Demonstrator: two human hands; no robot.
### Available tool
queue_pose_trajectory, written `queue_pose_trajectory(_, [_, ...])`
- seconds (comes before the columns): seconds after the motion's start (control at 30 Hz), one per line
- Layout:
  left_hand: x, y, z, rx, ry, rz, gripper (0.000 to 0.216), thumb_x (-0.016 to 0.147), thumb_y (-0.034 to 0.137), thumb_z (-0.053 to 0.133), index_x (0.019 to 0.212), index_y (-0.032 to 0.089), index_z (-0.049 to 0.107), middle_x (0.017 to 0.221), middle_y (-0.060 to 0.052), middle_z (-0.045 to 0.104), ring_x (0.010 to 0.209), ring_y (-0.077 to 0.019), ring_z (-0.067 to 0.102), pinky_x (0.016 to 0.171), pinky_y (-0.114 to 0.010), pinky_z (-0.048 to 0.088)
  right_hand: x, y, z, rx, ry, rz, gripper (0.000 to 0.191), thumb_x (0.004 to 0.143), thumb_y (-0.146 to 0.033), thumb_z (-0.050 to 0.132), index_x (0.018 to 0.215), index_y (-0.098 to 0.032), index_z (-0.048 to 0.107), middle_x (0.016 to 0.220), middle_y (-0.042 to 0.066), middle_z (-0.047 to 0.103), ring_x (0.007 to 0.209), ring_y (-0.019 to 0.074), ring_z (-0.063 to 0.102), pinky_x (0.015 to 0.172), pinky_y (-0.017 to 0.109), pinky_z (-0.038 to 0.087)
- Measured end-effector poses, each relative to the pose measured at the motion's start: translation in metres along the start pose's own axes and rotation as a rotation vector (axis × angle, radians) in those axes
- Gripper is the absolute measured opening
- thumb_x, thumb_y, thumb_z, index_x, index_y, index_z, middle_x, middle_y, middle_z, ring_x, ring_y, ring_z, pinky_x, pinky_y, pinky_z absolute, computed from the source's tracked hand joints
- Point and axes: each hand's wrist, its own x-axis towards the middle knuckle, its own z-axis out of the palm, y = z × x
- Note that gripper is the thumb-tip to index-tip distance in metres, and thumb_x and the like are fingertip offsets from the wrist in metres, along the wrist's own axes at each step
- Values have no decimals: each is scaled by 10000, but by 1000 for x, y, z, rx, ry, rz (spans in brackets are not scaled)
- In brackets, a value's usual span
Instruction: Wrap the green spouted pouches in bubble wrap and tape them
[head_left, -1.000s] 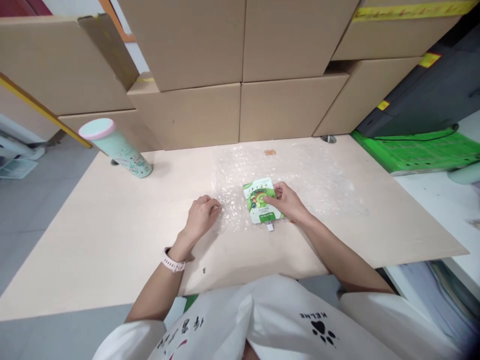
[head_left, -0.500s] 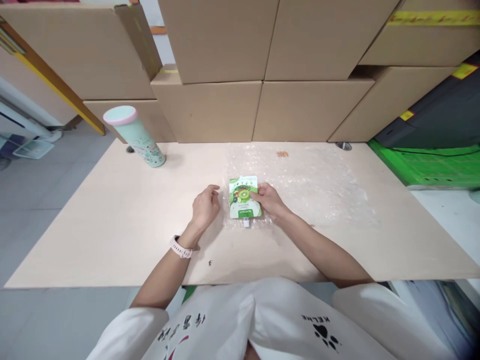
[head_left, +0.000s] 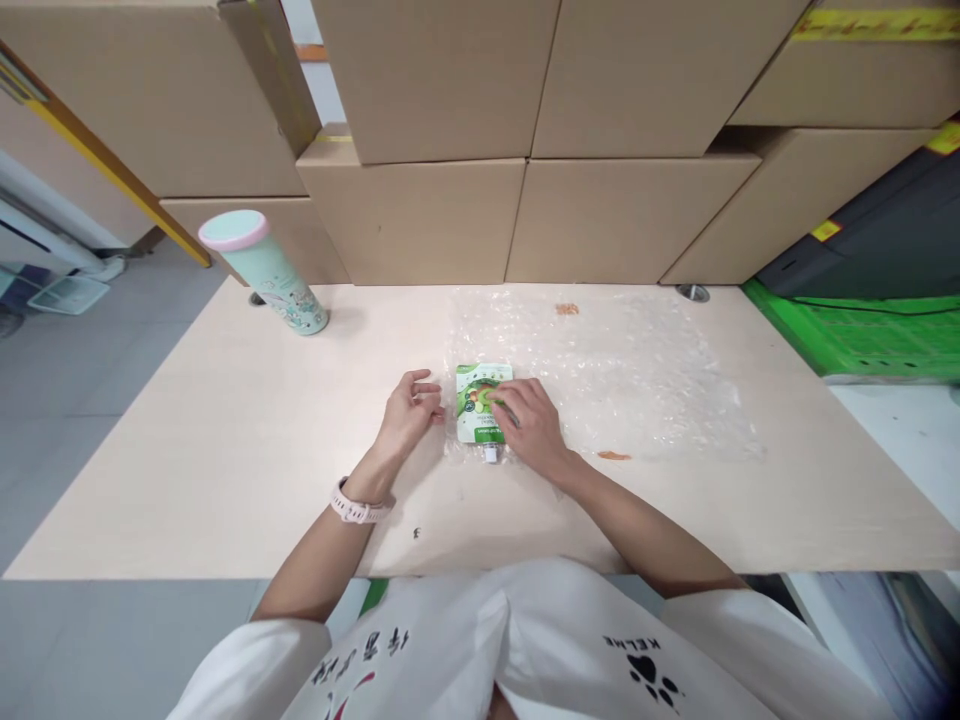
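A green and white spouted food pouch [head_left: 471, 400] with a fruit picture lies flat on clear bubble wrap [head_left: 637, 370], its white cap pointing toward me. My right hand [head_left: 531, 420] rests over the pouch's right side, fingertips on its front and not wrapped around it. Just left of the pouch, by the wrap's left edge, my left hand [head_left: 411, 410] hovers or rests with loosely bent, parted fingers and nothing visible in it. Whether its fingertips touch the film I cannot tell. A pale pink band [head_left: 361, 503] circles my left wrist.
A mint-green tumbler [head_left: 274, 275] with a pink-rimmed lid stands at the table's back left. Cardboard boxes [head_left: 420, 225] are stacked along the back edge. To the right are a green crate [head_left: 877, 335] and a dark case [head_left: 862, 240]. The light wooden table [head_left: 225, 450] ends near my body.
The pouch has come slightly toward me and now lies flat. My right hand has gone from gripping its right edge to lying over its front. My left hand has barely moved.
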Motion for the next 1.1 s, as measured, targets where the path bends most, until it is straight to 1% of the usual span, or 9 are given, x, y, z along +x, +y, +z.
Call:
queue_pose_trajectory(0.13, [-5, 9, 0, -117, -66, -98, 464, 770, 120, 624, 1210, 125, 475, 882, -56, 673, 516, -100, 623, 531, -257, 543, -1, -2, 4, 12, -86, -35, 228, 990, -265, 429, 1060, -219, 641, 1050, 88, 656, 1009, 238, 569, 909, 384, 454])
queue_pose_trajectory(0.27, [-6, 9, 1, -268, -220, -165, 447, 731, 199, 716, 1133, 85, 556, 705, -19, 653, 497, -113, 598, 502, -244, 513, 1, -2, -1, 87, -70, 61, 184, 972, -263, 460, 1020, -212, 630, 1020, 76, 646, 982, 225, 588, 846, 357, 470])
queue_pose_trajectory(0.33, [-7, 7, 4, -327, -274, -101, 449, 735, 274, 749, 1116, 84, 606, 739, -30, 664, 560, -107, 605, 541, -229, 508, 3, -1, -5, 169, -64, 129, 159, 956, -270, 481, 1004, -208, 619, 990, 65, 640, 915, 205, 606, 800, 340, 479])
queue_pose_trajectory(0.43, [-14, 3, 7, -293, -313, 96, 499, 739, 328, 781, 1174, 140, 625, 976, -71, 698, 830, -146, 655, 705, -238, 521, 6, 3, -8, 364, -52, 235, 145, 927, -305, 518, 979, -205, 609, 961, 48, 640, 839, 174, 620, 777, 321, 490])
queue_pose_trajectory(0.53, [-23, 1, 13, -94, -370, 346, 536, 752, 344, 787, 1234, 197, 606, 1234, -96, 633, 1108, -215, 603, 900, -307, 497, 11, 11, -7, 605, -57, 365, 168, 875, -357, 585, 922, -199, 617, 917, 34, 655, 834, 166, 621, 781, 314, 494])
queue_pose_trajectory(0.63, [-32, -3, 25, 169, -401, 595, 639, 776, 359, 768, 1354, 250, 516, 1396, -111, 510, 1265, -267, 504, 1001, -390, 462, 15, 21, -8, 867, -115, 514, 241, 797, -411, 677, 870, -188, 624, 844, 14, 656, 771, 150, 617, 752, 306, 502])
queue_pose_trajectory(0.77, [-38, -12, 48, 406, -279, 850, 744, 818, 340, 728, 1465, 299, 364, 1405, -112, 443, 1331, -275, 425, 1085, -461, 408, 19, 35, -16, 1107, -257, 643, 352, 695, -457, 771, 857, -179, 628, 800, 4, 663, 728, 141, 632, 725, 301, 522])
queue_pose_trajectory(0.93, [-40, -14, 76, 715, -160, 931, 735, 868, 224, 612, 1500, 347, 255, 1389, -107, 422, 1209, -268, 492, 916, -417, 528, 23, 52, -32, 918, -377, 575, 272, 664, -403, 702, 784, -175, 614, 707, -5, 642, 650, 139, 606, 639, 280, 504])
queue_pose_trajectory(1.1, [-40, 1, 107, 1092, -240, 886, 749, 806, 158, 616, 1466, 307, 295, 1381, -116, 434, 1162, -296, 459, 755, -366, 558, 23, 76, -57, 667, -363, 529, 97, 594, -249, 616, 634, -161, 612, 617, -15, 610, 603, 134, 547, 570, 241, 423])
